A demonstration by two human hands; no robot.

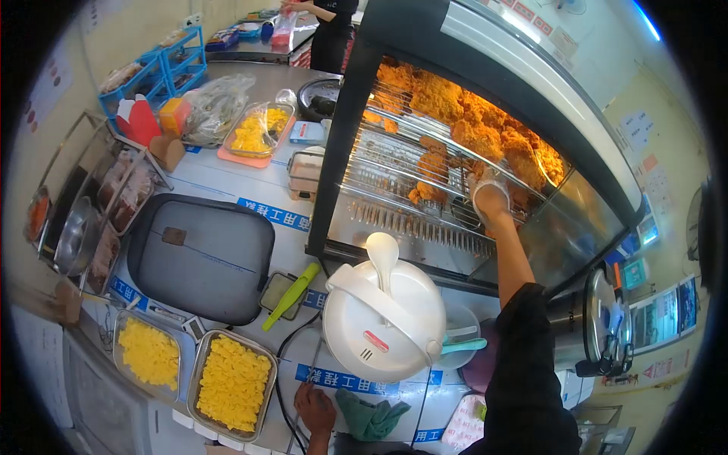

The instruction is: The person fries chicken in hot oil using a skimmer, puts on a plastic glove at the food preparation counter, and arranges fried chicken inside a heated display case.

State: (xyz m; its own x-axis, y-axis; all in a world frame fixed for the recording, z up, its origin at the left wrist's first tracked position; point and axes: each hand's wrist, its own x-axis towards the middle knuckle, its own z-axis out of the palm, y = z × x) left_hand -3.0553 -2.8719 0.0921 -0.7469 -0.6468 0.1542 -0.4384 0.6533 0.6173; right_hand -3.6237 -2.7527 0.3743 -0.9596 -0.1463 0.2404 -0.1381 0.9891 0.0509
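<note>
Along the far left of the counter, a metal rack holds trays and a bowl, with blue baskets standing behind it. Near the front, chopped yellow food fills 1 tray, and more of it fills a 2nd tray to the right; behind them lies a wide black pan. Next comes a small pan with a bright green handle. The person's left hand is low over the front of the counter, fingers bent and pointing forward, near a black cable; whether it grips anything cannot be told. Just to its right sits a crumpled green cloth. In the background, another person in dark clothes stands by a metal table. A white lidded cooker stands mid-counter, a white ladle on its top. Behind it, a heated display cabinet holds fried chicken, most of it heaped on the upper rack. The right hand reaches inside, at the chicken, its fingers too unclear to tell whether they hold a piece. Beyond the dark sleeve stands a steel pot.
</note>
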